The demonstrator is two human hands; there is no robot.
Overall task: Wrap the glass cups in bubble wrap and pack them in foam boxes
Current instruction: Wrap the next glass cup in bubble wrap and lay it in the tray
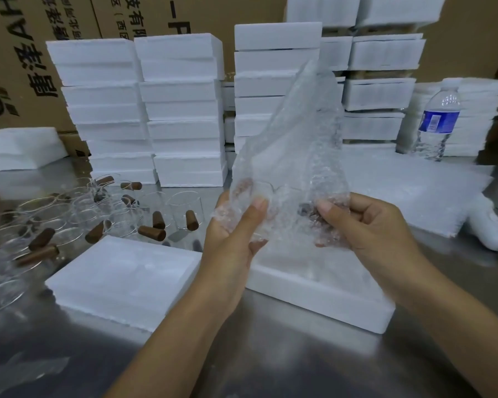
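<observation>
A sheet of clear bubble wrap (292,150) stands up in front of me, its lower end bundled round a glass cup with a brown handle (308,209). My left hand (236,228) grips the bundle's left side, thumb on top. My right hand (365,222) pinches the right side. Both hold it just above an open foam box (322,294) near the table's front. A foam lid (124,280) lies flat to the left. Several bare glass cups with brown handles (184,209) crowd the table's left side.
Stacks of closed white foam boxes (181,110) line the back, with cardboard cartons behind. A water bottle (437,119) stands at the back right beside a pile of foam sheets (414,193). The table is shiny steel (270,354).
</observation>
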